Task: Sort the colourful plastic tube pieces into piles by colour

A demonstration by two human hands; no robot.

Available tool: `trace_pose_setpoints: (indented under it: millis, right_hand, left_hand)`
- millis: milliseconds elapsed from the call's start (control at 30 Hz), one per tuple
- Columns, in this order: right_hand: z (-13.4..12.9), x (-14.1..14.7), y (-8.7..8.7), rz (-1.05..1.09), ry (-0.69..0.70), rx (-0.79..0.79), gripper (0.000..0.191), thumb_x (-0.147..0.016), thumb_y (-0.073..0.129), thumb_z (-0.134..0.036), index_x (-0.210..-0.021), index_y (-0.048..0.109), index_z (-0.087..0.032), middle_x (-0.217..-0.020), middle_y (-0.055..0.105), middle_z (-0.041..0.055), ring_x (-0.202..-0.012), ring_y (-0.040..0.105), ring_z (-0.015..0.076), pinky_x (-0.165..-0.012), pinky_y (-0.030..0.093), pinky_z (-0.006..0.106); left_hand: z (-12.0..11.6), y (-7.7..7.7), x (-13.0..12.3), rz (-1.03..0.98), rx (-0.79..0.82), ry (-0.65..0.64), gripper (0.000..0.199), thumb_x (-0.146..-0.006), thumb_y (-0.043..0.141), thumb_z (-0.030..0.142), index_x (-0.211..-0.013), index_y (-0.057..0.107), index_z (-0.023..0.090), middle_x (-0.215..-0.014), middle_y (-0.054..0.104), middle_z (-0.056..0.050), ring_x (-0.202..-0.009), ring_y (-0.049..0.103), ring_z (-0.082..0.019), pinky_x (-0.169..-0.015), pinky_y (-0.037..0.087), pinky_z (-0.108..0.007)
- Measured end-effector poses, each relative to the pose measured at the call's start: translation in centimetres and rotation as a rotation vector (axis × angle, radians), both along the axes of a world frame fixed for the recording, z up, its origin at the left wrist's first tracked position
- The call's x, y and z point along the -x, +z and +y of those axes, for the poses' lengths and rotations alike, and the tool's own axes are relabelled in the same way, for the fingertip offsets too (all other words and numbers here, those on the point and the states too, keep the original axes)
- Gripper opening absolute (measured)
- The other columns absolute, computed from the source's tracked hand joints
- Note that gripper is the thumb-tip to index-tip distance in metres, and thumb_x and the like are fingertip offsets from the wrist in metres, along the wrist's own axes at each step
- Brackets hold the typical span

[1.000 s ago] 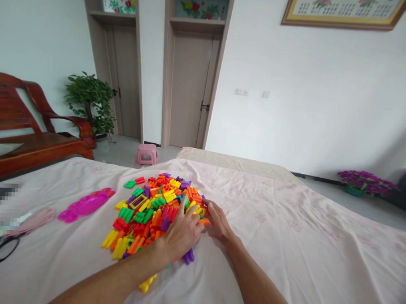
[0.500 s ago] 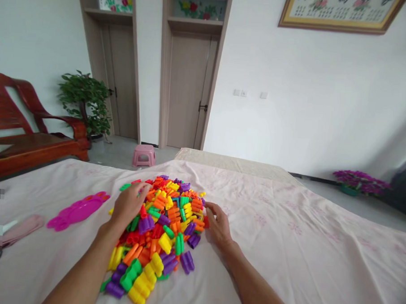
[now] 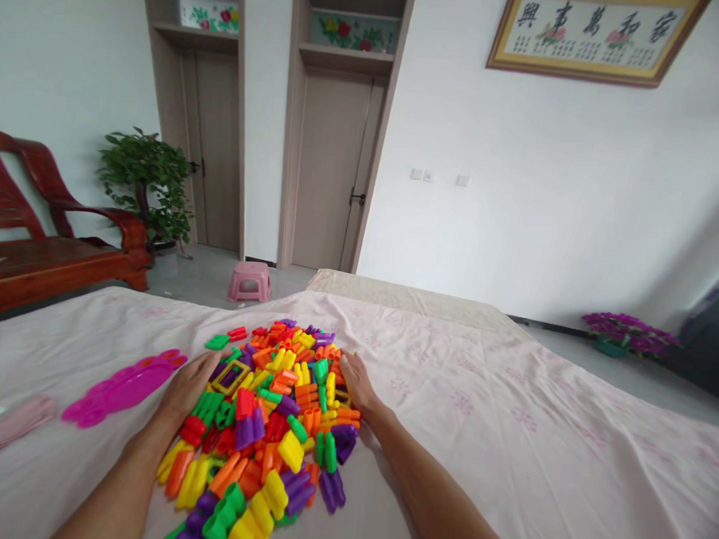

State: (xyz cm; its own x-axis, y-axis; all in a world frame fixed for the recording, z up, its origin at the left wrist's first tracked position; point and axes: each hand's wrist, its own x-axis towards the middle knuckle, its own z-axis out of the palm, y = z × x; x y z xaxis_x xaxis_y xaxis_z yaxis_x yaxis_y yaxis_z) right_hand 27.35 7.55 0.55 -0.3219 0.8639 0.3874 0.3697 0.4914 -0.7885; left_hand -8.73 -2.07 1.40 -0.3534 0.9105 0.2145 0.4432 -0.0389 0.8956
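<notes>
A heap of plastic building blocks (image 3: pixel 282 409) in red, orange, yellow, green and purple lies on the pale floral sheet (image 3: pixel 458 464). Many are shaped like joined tubes. My left hand (image 3: pixel 191 381) rests against the heap's left side, its fingers extended toward a hollow yellow square frame block (image 3: pixel 231 377). On the opposite side, my right hand (image 3: pixel 359 387) lies along the heap's right edge, fingers stretched out beside orange and yellow blocks. Neither hand grips a block. Some fingertips are partly hidden at the blocks.
A magenta plastic tray (image 3: pixel 125 388) lies left of my left hand, with a pink cloth (image 3: pixel 19 425) farther left. Beyond the sheet stand a pink stool (image 3: pixel 250 282), a wooden bench (image 3: pixel 62 248), a potted plant (image 3: pixel 145 185) and purple flowers (image 3: pixel 627 333).
My left hand has moved left and down, off the top of the heap to its side. My right hand has shifted in against the right edge. The heap's blocks have moved, spreading leftward.
</notes>
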Motion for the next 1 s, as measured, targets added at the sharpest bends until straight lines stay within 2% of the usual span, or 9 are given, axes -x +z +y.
trace_pose_setpoints:
  millis: [100, 167, 267, 433, 567, 633, 733, 833, 1000]
  right_hand:
    - [-1.6, 0.5, 1.4, 0.18, 0.128, 0.156, 0.067, -0.096, 0.032, -0.07, -0.133, 0.062, -0.024, -0.138, 0.062, 0.0079, -0.129, 0.055, 0.0248, -0.115, 0.037, 0.047]
    - [-2.3, -0.1, 2.3, 0.252, 0.07, 0.221, 0.066, -0.094, 0.039, -0.071, -0.133, 0.062, -0.023, -0.137, 0.062, 0.0084, -0.125, 0.057, 0.0254, -0.11, 0.042, 0.044]
    - [-2.5, -1.5, 2.8, 0.218, -0.039, 0.189, 0.059, -0.089, 0.051, -0.067, -0.12, 0.07, -0.021, -0.125, 0.069, 0.0096, -0.118, 0.06, 0.0279, -0.106, 0.045, 0.043]
    - [-3.8, -1.6, 2.2, 0.125, 0.009, 0.106, 0.04, -0.087, 0.061, -0.053, -0.111, 0.073, -0.023, -0.113, 0.072, 0.0061, -0.107, 0.064, 0.0274, -0.095, 0.051, 0.04]
    - [-5.3, -0.6, 2.2, 0.207, -0.016, 0.154, 0.035, -0.082, 0.067, -0.044, -0.108, 0.07, -0.021, -0.105, 0.073, 0.0043, -0.095, 0.067, 0.026, -0.083, 0.056, 0.036]
    - [-5.6, -0.5, 2.4, 0.254, -0.053, 0.148, 0.033, -0.079, 0.07, -0.041, -0.105, 0.07, -0.021, -0.103, 0.073, 0.0047, -0.094, 0.067, 0.0261, -0.082, 0.056, 0.036]
    - [-5.1, -0.8, 2.4, 0.338, -0.072, 0.127, 0.033, -0.08, 0.069, -0.042, -0.105, 0.069, -0.021, -0.102, 0.073, 0.0059, -0.096, 0.067, 0.0258, -0.084, 0.055, 0.036]
    - [-3.6, -2.2, 2.0, 0.389, -0.123, 0.146, 0.046, -0.083, 0.062, -0.047, -0.12, 0.066, -0.019, -0.1, 0.073, 0.0084, -0.094, 0.068, 0.0259, -0.075, 0.056, 0.035]
    - [0.1, -7.3, 1.3, 0.107, -0.379, 0.015, 0.045, -0.083, 0.055, -0.039, -0.123, 0.066, -0.02, -0.103, 0.07, 0.008, -0.086, 0.067, 0.022, -0.078, 0.054, 0.037]
  left_hand:
    - [0.1, 0.3, 0.0, -0.005, 0.022, 0.021, 0.054, -0.089, 0.043, 0.053, -0.118, 0.071, 0.018, -0.126, 0.07, -0.007, -0.118, 0.062, -0.027, -0.105, 0.046, -0.035]
    - [0.3, 0.1, 0.2, 0.008, 0.026, 0.048, 0.053, -0.089, 0.042, 0.053, -0.116, 0.072, 0.018, -0.123, 0.072, -0.007, -0.116, 0.063, -0.027, -0.102, 0.047, -0.034]
    - [0.7, -0.3, 0.6, 0.039, 0.04, 0.1, 0.052, -0.088, 0.043, 0.053, -0.113, 0.073, 0.019, -0.119, 0.073, -0.006, -0.113, 0.065, -0.027, -0.097, 0.049, -0.032]
    - [1.2, -0.7, 1.0, 0.107, 0.035, 0.177, 0.046, -0.087, 0.045, 0.049, -0.106, 0.074, 0.019, -0.112, 0.076, -0.005, -0.107, 0.067, -0.026, -0.093, 0.05, -0.03]
    - [1.3, -0.7, 1.1, 0.158, 0.031, 0.208, 0.044, -0.086, 0.045, 0.048, -0.101, 0.075, 0.02, -0.107, 0.077, -0.005, -0.103, 0.068, -0.026, -0.089, 0.05, -0.029]
    - [1.3, -0.6, 1.0, 0.172, 0.034, 0.214, 0.044, -0.085, 0.045, 0.049, -0.1, 0.075, 0.02, -0.105, 0.077, -0.005, -0.101, 0.069, -0.026, -0.086, 0.051, -0.029]
    - [1.3, -0.5, 0.9, 0.185, 0.048, 0.232, 0.044, -0.085, 0.046, 0.05, -0.099, 0.075, 0.02, -0.103, 0.077, -0.004, -0.099, 0.069, -0.026, -0.082, 0.051, -0.029]
    - [1.3, -0.6, 0.9, 0.196, 0.052, 0.238, 0.045, -0.084, 0.046, 0.051, -0.1, 0.075, 0.021, -0.102, 0.077, -0.004, -0.097, 0.07, -0.026, -0.079, 0.052, -0.029]
    - [1.7, -1.1, 1.3, 0.216, 0.054, 0.248, 0.042, -0.083, 0.048, 0.051, -0.098, 0.075, 0.023, -0.102, 0.078, -0.003, -0.094, 0.071, -0.026, -0.075, 0.052, -0.029]
